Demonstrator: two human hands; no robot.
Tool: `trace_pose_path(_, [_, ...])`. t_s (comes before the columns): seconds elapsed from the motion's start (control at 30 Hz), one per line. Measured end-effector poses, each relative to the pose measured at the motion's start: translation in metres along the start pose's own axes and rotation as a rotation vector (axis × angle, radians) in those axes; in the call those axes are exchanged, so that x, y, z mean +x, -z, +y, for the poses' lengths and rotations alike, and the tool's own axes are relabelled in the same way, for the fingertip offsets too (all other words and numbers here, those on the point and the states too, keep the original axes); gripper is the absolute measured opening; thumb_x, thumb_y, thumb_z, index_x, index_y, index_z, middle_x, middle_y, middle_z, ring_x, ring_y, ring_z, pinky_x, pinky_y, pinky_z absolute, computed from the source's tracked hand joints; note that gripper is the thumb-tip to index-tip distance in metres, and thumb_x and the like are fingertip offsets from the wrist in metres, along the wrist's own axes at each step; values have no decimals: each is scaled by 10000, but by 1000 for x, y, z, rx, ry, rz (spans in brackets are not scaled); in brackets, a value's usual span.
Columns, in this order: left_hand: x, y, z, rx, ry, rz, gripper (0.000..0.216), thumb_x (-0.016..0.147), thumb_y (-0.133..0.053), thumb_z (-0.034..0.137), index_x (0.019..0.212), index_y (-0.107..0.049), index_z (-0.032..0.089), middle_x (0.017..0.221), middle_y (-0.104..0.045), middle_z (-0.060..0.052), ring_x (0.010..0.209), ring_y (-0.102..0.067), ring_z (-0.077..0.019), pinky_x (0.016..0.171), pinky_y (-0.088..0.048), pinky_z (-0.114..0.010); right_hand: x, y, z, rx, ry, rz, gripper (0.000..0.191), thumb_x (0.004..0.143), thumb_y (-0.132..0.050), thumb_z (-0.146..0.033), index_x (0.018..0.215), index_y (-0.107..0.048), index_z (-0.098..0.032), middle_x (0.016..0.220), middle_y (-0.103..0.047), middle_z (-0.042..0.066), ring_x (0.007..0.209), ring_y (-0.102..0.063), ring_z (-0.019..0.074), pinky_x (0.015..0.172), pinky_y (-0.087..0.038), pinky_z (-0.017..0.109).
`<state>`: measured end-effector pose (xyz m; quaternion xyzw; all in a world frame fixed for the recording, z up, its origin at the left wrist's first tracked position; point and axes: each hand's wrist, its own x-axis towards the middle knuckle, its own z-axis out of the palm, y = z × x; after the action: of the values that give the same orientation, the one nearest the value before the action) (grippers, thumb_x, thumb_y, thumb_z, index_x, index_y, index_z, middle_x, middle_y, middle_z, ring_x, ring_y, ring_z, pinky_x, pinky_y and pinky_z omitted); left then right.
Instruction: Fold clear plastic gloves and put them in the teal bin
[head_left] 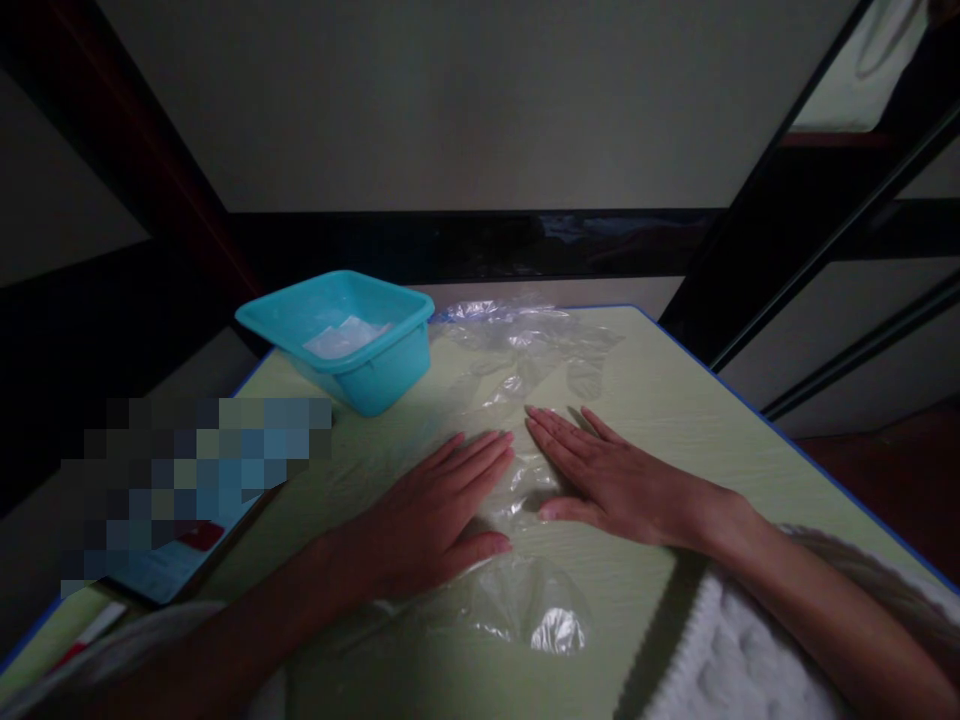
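Both my hands lie flat, palms down, on a sheet of clear crinkled plastic (pixel 525 360) spread over a pale green table (pixel 697 420). My left hand (pixel 439 505) has its fingers stretched out together, pointing up and right. My right hand (pixel 600 475) lies beside it, fingers stretched toward the left hand; the fingertips nearly meet. Neither hand holds anything. The plastic runs from the table's far edge down to a shiny fold (pixel 559 630) near me.
A turquoise plastic tub (pixel 352 335) stands at the table's far left with folded clear plastic (pixel 345 337) inside. A blurred-out patch and a blue-and-red paper (pixel 172 560) lie at the left edge. White knitted sleeves (pixel 720 650) cover my forearms. The room is dim, with dark frames behind.
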<state>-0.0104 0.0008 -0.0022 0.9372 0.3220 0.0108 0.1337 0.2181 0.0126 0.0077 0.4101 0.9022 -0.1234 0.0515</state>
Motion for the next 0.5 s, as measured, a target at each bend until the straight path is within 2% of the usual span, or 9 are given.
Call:
trace_pose_path(0.3, [0,-4,0,44,8,-61,715,885,-441,474,1438,-144,130,1530,-115,-78,1405,-35,-194,1134,-72,-405,-2,-3,10,45,17,-5,916,819,-232,-712,1444,-110,-54,1476,-78,212,1372,-73,319,1087,-44,580])
trace_pose_path(0.5, [-2,-4,-4,66,-3,-57,714,892,-418,490,1441,-126,139,1531,-116,-76,1405,-33,-193,1132,-69,-403,-1,3,11,53,-31,-74,917,813,-251,-715,1450,-94,-74,1490,-34,181,1372,-46,313,1093,2,546])
